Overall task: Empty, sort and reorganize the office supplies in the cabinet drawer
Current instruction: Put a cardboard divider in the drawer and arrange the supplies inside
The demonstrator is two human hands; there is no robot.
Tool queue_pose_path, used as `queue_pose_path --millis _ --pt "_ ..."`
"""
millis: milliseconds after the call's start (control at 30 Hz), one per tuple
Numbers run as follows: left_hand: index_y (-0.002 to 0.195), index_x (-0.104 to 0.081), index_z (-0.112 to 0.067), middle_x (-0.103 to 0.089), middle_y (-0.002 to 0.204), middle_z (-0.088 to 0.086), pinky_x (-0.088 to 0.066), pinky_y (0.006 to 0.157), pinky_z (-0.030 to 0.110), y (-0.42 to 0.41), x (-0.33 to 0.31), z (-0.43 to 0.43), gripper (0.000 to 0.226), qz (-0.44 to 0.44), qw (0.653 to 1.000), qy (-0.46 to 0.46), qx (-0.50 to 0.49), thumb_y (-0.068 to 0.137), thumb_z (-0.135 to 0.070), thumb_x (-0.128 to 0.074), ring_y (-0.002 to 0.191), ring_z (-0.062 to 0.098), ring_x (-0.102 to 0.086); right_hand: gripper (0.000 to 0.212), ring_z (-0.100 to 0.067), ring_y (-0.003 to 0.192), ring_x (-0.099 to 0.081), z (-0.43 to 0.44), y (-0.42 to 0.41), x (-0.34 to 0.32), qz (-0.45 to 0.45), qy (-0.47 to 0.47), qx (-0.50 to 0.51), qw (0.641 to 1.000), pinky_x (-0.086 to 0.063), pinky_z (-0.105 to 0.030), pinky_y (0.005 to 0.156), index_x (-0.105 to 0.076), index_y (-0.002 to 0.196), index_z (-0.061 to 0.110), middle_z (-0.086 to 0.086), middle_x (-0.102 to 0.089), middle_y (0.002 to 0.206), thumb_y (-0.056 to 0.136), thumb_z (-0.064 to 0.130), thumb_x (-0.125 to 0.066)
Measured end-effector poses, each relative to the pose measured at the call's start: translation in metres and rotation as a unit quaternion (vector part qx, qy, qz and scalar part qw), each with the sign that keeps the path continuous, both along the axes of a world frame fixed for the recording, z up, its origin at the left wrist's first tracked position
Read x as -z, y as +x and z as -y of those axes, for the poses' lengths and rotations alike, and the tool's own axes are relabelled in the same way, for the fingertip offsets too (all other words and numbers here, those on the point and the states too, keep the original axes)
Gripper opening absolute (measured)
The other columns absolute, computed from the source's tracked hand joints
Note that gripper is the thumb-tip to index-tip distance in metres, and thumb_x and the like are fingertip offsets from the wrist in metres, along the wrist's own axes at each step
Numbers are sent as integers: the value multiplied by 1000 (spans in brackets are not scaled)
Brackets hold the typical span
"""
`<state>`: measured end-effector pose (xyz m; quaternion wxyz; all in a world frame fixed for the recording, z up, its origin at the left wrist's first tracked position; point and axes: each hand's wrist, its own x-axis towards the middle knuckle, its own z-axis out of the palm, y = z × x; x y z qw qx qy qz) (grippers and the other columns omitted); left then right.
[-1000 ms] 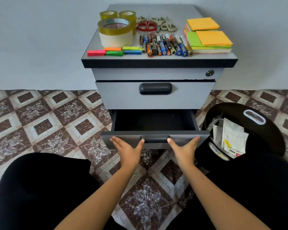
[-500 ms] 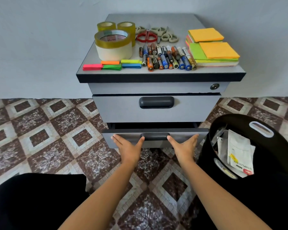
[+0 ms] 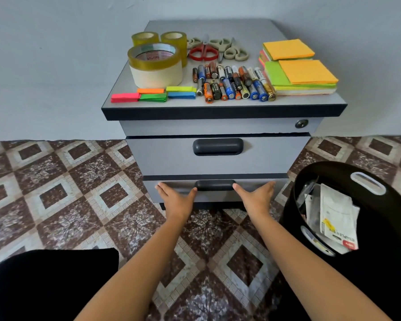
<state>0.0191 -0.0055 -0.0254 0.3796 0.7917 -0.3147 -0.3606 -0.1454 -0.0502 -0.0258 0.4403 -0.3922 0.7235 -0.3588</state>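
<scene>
The grey cabinet (image 3: 218,129) stands against the wall. Its bottom drawer (image 3: 218,195) sits flush in the cabinet. My left hand (image 3: 175,199) and my right hand (image 3: 256,198) press flat on the drawer front, either side of its dark handle (image 3: 214,185). On the cabinet top lie tape rolls (image 3: 155,66), scissors (image 3: 218,48), several batteries (image 3: 232,83), coloured sticky flags (image 3: 153,95) and stacks of sticky notes (image 3: 299,70).
A black bin (image 3: 380,228) with papers and packaging stands on the floor at the right of the cabinet. The upper drawer (image 3: 218,156) is pushed in. Patterned floor tiles (image 3: 67,193) spread left. My dark-clothed knees fill the lower corners.
Both hands pushed the bottom drawer in; it was wide open a second ago, nearly in half a second ago, and now sits flush. My view has moved closer and lower.
</scene>
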Motion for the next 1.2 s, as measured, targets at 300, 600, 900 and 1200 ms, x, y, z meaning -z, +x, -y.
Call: queue_pose_path --millis 300,600,900,1200 --pt "119 -55 -12 -60 119 5 -46 87 31 -15 -46 4 35 -175 980 -97 -23 92 -35 -56 103 15 -56 35 -24 98 -58 1 20 -42 79 -45 93 991 -48 -34 85 -51 128 8 -9 -60 113 95 20 -50" --pt "95 -61 -14 -68 92 1 -52 75 31 -29 -91 26 12 -378 913 -150 -25 94 -25 -55 97 15 -63 18 -12 88 -62 8 27 -101 428 66 41 900 -46 -30 69 -60 91 15 2 -67 87 93 32 -56" --pt "95 -60 -14 -68 92 1 -49 70 29 -35 -102 19 11 -374 914 -152 -30 94 -23 -54 93 12 -64 20 -12 74 -59 7 27 -126 458 111 68 880 -44 -27 62 -55 79 9 -1 -61 78 94 20 -55" --pt "96 -61 -16 -70 97 -2 -50 68 26 -39 -95 -16 15 -326 933 -153 -6 95 -28 -52 89 9 -64 15 -13 78 -60 -22 16 -121 451 104 59 885 -46 -27 66 -56 86 9 -3 -62 81 96 19 -52"
